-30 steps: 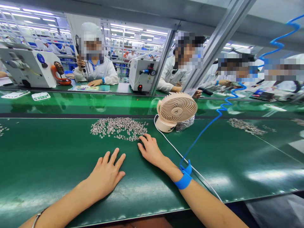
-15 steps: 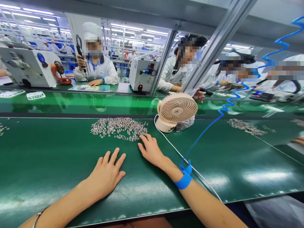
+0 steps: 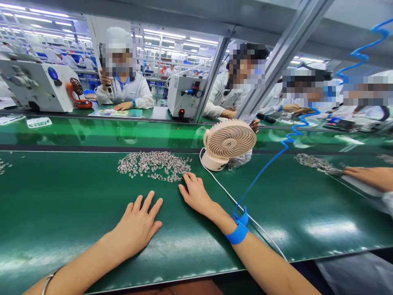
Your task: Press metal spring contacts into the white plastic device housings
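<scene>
On the green table (image 3: pixel 76 205) lies a spread pile of small silvery metal parts (image 3: pixel 153 164), too small to name. My left hand (image 3: pixel 138 223) rests palm down in front of the pile, its fingers spread and nothing in it. At the pile's right front edge is my right hand (image 3: pixel 196 194), fingers stretched forward, with the fingertips close to the nearest parts; whether they touch is unclear. Around my right wrist sits a blue wrist strap (image 3: pixel 238 231) with a coiled cord. A bracelet (image 3: pixel 49 282) circles my left wrist.
A beige fan (image 3: pixel 229 141) stands behind my right hand, its white cable (image 3: pixel 227 192) running under my right arm. Behind it is a clear bag (image 3: pixel 241 159). A co-worker's hand (image 3: pixel 368 177) is at another pile (image 3: pixel 317 164) on the right. White trays (image 3: pixel 39 122) lie on the green strip beyond.
My hands stay almost still. A co-worker's hand has reached in from the right to the far pile. The white trays at the far left have shifted slightly left.
</scene>
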`<control>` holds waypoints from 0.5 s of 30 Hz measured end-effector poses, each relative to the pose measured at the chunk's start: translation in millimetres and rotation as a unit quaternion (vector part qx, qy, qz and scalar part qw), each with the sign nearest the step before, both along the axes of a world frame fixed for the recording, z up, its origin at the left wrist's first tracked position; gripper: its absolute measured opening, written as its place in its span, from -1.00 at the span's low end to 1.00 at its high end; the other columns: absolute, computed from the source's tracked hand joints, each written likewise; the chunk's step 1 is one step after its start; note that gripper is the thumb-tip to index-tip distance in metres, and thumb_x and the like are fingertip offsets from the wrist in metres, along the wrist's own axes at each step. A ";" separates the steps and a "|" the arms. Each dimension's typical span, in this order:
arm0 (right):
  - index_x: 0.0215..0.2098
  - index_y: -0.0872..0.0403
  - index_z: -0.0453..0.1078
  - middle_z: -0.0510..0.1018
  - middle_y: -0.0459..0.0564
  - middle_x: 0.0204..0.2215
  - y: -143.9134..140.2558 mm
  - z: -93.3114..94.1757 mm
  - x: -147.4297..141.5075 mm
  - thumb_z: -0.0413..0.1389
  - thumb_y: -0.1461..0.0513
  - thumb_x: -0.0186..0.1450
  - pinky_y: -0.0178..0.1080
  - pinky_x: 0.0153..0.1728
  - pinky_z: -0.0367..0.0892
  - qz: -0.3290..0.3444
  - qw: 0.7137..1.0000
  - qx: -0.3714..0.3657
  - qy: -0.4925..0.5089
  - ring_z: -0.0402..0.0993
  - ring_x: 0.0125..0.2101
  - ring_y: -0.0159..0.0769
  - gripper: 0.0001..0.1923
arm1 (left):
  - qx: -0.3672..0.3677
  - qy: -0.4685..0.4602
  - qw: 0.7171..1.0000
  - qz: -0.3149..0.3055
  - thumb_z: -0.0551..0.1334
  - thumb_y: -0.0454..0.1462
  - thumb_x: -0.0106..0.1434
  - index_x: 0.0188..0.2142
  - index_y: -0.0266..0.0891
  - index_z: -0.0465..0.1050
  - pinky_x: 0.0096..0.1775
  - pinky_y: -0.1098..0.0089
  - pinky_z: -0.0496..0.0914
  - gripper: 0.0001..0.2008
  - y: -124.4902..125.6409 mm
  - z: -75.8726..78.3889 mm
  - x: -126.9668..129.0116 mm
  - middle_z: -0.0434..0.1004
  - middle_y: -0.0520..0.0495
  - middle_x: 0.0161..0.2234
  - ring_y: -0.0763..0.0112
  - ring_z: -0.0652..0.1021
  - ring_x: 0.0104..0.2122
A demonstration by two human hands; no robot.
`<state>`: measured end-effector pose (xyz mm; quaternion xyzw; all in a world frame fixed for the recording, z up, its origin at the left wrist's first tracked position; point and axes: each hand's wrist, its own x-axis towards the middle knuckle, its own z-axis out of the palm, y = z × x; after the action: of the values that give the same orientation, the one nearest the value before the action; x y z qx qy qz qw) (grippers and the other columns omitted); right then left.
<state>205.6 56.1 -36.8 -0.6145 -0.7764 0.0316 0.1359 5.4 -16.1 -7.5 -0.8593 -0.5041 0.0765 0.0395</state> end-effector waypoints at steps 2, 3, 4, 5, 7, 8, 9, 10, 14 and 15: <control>-0.03 0.25 0.26 0.25 0.26 0.01 0.0 -0.4 0.1 -0.04 0.28 0.32 -0.09 -0.08 0.19 -0.001 1.000 0.001 -0.001 0.21 -0.05 -0.02 -0.72 | 0.002 -0.004 1.000 -0.002 0.08 -0.17 0.30 0.22 -0.12 0.05 -0.04 0.07 0.33 -0.48 -0.1 -1.8 -0.3 -0.02 -0.18 0.23 -0.04 0.27 0.10; -0.03 0.25 0.26 0.25 0.26 0.02 0.0 -0.5 0.0 -0.05 0.28 0.32 -0.09 -0.08 0.19 -0.002 1.000 0.000 -0.002 0.21 -0.05 -0.01 -0.71 | 0.004 -0.005 1.000 -0.002 0.08 -0.17 0.29 0.22 -0.12 0.05 -0.05 0.07 0.34 -0.48 0.0 -2.7 -0.5 -0.01 -0.18 0.23 -0.05 0.27 0.10; -0.02 0.25 0.26 0.24 0.26 0.03 0.0 -0.3 -0.3 -0.05 0.28 0.32 -0.09 -0.07 0.19 -0.003 1.000 -0.002 -0.002 0.21 -0.05 -0.01 -0.71 | 0.007 -0.007 1.000 -0.003 0.08 -0.17 0.29 0.22 -0.12 0.06 -0.05 0.06 0.34 -0.48 0.1 -3.4 -0.6 -0.01 -0.18 0.23 -0.05 0.27 0.10; -0.02 0.26 0.27 0.23 0.26 0.03 -0.1 0.0 -0.6 -0.04 0.29 0.32 -0.09 -0.06 0.18 -0.004 1.000 -0.004 -0.003 0.21 -0.04 -0.01 -0.71 | 0.010 -0.008 1.000 -0.003 0.08 -0.17 0.29 0.22 -0.12 0.06 -0.05 0.06 0.34 -0.48 0.3 -3.9 -0.6 -0.01 -0.18 0.23 -0.04 0.27 0.10; -0.02 0.26 0.27 0.24 0.27 0.03 -0.1 0.7 -1.3 -0.04 0.29 0.32 -0.09 -0.04 0.17 -0.004 1.000 -0.007 -0.003 0.21 -0.04 -0.01 -0.70 | 0.012 -0.007 1.000 -0.003 0.08 -0.18 0.29 0.22 -0.12 0.06 -0.05 0.07 0.34 -0.48 0.7 -3.5 -0.3 0.00 -0.18 0.23 -0.03 0.28 0.10; -0.01 0.27 0.26 0.24 0.27 0.02 -0.2 1.1 -1.5 -0.03 0.29 0.32 -0.09 -0.03 0.17 -0.004 1.000 -0.005 -0.003 0.21 -0.03 -0.01 -0.70 | 0.011 -0.006 1.000 -0.003 0.08 -0.18 0.29 0.22 -0.12 0.07 -0.05 0.07 0.34 -0.48 0.9 -2.7 0.0 0.00 -0.18 0.23 -0.03 0.28 0.09; 0.01 0.27 0.25 0.25 0.27 0.02 -0.3 1.3 -1.6 -0.03 0.29 0.31 -0.09 -0.02 0.17 -0.002 1.000 -0.002 -0.002 0.21 -0.04 -0.01 -0.68 | 0.009 -0.005 1.000 -0.003 0.08 -0.17 0.29 0.22 -0.12 0.07 -0.06 0.07 0.34 -0.49 1.0 -1.8 0.2 0.00 -0.19 0.22 -0.04 0.28 0.09; 0.03 0.28 0.24 0.25 0.28 0.01 -0.3 1.2 -1.5 -0.03 0.30 0.31 -0.08 -0.02 0.17 -0.001 1.000 0.002 0.000 0.22 -0.04 -0.02 -0.66 | 0.006 -0.005 1.000 -0.003 0.08 -0.18 0.29 0.22 -0.13 0.08 -0.06 0.07 0.35 -0.49 0.9 -0.8 0.4 0.01 -0.19 0.22 -0.04 0.28 0.09; 0.09 0.27 0.18 0.27 0.28 0.01 0.5 -1.8 1.2 -0.04 0.30 0.30 -0.05 -0.04 0.21 0.009 1.000 0.017 0.014 0.22 -0.02 0.00 -0.61 | 0.007 -0.010 1.000 -0.004 0.09 -0.18 0.28 0.21 -0.14 0.09 -0.06 0.06 0.35 -0.49 -0.9 -0.8 -0.2 0.01 -0.19 0.22 -0.06 0.29 0.09; 0.09 0.27 0.18 0.27 0.29 0.01 1.1 -3.2 2.1 -0.03 0.30 0.30 -0.04 -0.05 0.22 0.011 1.000 0.019 0.020 0.21 0.00 0.00 -0.60 | 0.011 -0.012 1.000 -0.006 0.09 -0.18 0.28 0.21 -0.14 0.09 -0.07 0.05 0.35 -0.49 -1.1 -1.8 -0.8 0.01 -0.20 0.22 -0.06 0.29 0.09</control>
<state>207.7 57.3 -40.1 -0.6029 -0.7804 0.0309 0.1628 4.7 -17.2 -9.3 -0.8627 -0.5002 0.0601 0.0431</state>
